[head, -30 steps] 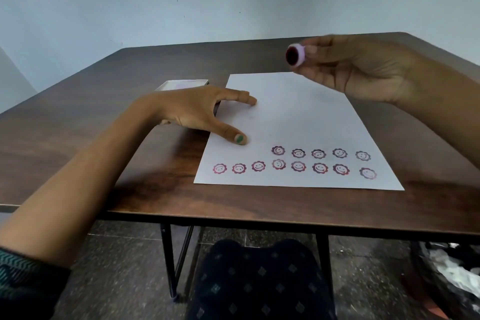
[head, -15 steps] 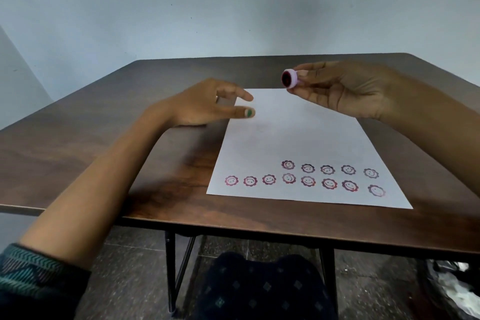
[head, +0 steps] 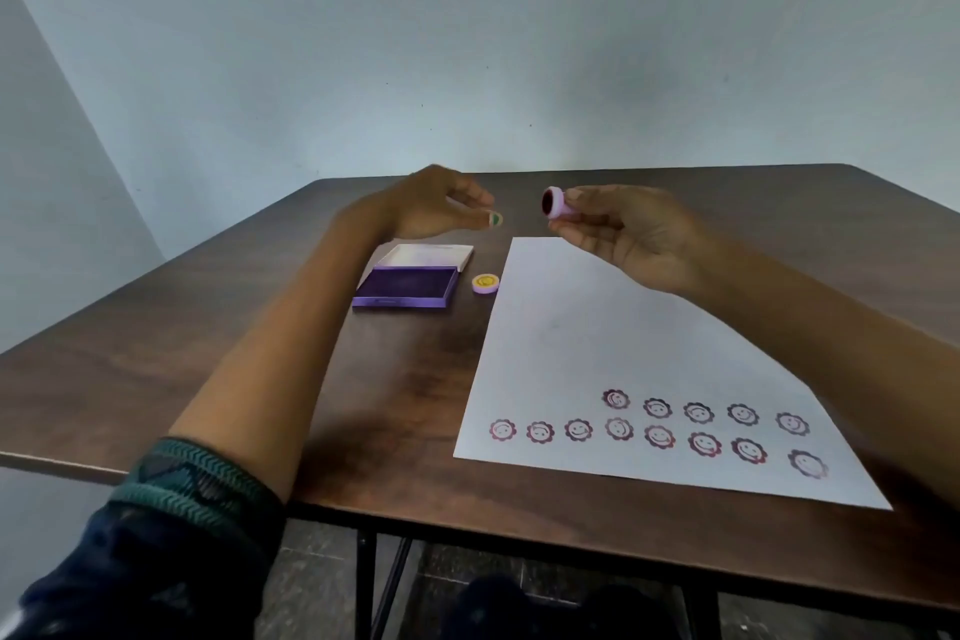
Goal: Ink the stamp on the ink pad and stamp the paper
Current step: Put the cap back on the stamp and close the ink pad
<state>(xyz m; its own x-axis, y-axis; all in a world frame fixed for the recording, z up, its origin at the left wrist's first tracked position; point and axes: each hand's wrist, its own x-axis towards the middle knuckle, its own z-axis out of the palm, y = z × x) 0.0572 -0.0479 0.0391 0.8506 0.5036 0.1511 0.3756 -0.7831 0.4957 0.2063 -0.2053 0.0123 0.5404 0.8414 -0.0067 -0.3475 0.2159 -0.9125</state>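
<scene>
My right hand [head: 631, 234] holds a small round lilac stamp [head: 555, 203] in the air above the far end of the white paper [head: 597, 343], its dark inked face turned left. My left hand [head: 439, 203] hovers just left of the stamp, fingers apart and holding nothing. Below that hand, an open purple ink pad [head: 402, 288] lies on the table with its white lid flipped back. Two rows of reddish smiley flower prints [head: 660, 431] run along the paper's near edge.
A small lilac cap with a yellow smiley top [head: 485, 283] lies between the ink pad and the paper. The dark wooden table [head: 208, 343] has its front edge close to me. My knees show below it.
My left hand lifted off the paper and rose toward the stamp, uncovering the ink pad and cap. My right hand brought the stamp lower and nearer the left hand. The view tilted up.
</scene>
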